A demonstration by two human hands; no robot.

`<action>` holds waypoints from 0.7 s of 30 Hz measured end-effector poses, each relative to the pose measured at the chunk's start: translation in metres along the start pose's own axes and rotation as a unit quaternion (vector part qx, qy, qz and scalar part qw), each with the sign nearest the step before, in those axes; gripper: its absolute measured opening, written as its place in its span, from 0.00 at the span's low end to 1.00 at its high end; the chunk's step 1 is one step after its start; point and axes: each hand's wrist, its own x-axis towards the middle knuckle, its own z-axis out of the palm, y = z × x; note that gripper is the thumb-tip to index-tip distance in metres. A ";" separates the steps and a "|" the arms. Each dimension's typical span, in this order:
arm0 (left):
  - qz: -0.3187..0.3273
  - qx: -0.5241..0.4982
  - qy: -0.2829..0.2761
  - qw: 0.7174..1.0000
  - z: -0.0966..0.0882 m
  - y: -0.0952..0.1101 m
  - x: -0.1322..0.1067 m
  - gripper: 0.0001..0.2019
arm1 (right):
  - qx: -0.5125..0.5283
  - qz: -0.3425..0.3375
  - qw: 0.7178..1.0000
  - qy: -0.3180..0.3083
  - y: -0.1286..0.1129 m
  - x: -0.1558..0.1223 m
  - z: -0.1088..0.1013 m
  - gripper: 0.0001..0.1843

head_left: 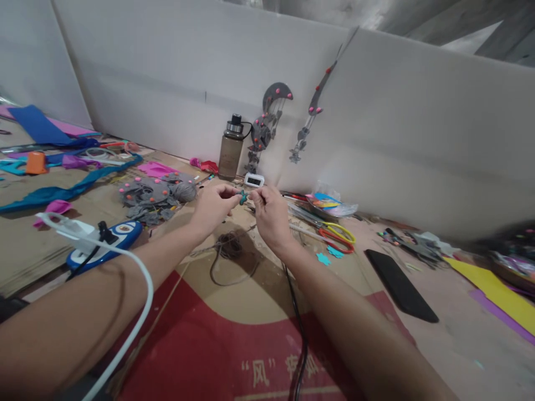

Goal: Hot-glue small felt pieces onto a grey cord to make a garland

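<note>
Above the cardboard, my left hand [215, 207] pinches a small teal felt piece [243, 197] between thumb and fingertips. My right hand [270, 216] is closed just to its right, thumb against the fingers. Whatever sits in the right fingertips is too small to make out. Below both hands lies a loose tangle of grey-brown cord [229, 246], looping toward the front. Two turquoise flower-shaped cutouts [323, 259] rest right of my right hand, near scissors with yellow and orange handles [337, 235].
A drinking bottle [231, 150] and a small digital display [254, 180] stand behind my hands. Grey felt pieces with pink dots [152, 195] lie left. On the right is a black phone [400, 285]. A white cable [140, 312] crosses my left forearm; a power strip [106, 245] sits beside it.
</note>
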 end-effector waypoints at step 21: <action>-0.044 0.002 -0.064 0.997 0.005 0.014 -0.012 0.09 | -0.025 0.085 0.996 -0.025 0.001 0.001 0.002 0.26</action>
